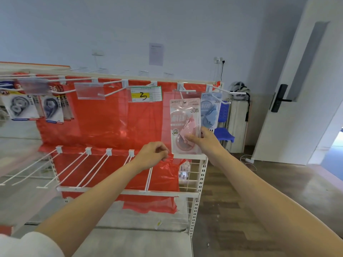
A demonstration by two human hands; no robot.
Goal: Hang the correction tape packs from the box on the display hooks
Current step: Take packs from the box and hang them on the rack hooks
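Observation:
My right hand [205,140] grips the lower right of a pink correction tape pack [184,123], held upright in front of the red display backing. The pack's top hole sits at a white hook [182,93] on the upper rail. A blue correction tape pack [210,110] hangs on the hook to its right. My left hand [154,153] hovers just left of the pink pack's bottom corner, fingers curled and holding nothing. Dark correction tape packs [50,106] hang at the far left. The box is out of view.
A price tag holder marked with a handwritten number [145,94] hangs left of the pink pack. Several bare white hooks [96,164] jut forward from the lower rail. A blue stool [223,134] and an open white door [297,86] stand to the right.

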